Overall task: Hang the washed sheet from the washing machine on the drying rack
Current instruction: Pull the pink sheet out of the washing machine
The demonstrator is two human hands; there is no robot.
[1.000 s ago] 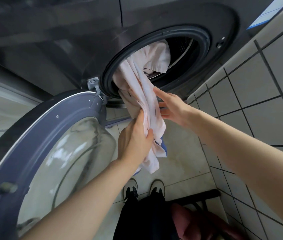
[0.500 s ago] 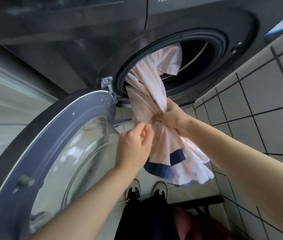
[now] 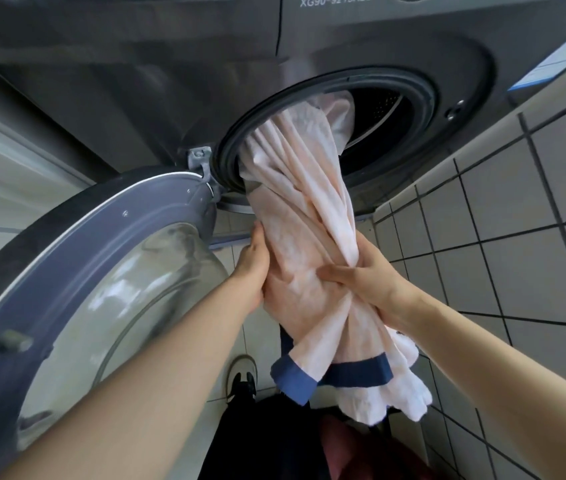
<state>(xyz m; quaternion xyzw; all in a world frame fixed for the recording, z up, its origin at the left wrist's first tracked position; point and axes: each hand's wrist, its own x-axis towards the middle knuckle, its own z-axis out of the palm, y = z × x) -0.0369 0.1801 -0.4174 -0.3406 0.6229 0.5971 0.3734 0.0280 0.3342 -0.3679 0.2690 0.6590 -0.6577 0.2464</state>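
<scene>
sheet [image 3: 309, 216] hangs from washing machine [image 3: 170, 81] drum | door [image 3: 77, 271] left | tiled wall [image 3: 517, 209] right

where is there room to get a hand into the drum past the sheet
Free: the dark gap between the sheet and the right rim of the door seal. Crowded: the left and bottom of the seal, where the sheet packs against it beside the hinge. The left hand and right hand grip it below.

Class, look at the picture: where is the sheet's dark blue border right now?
The dark blue border hangs low in the head view, right of centre, on the sheet below the right hand, right of the shoe.
</scene>
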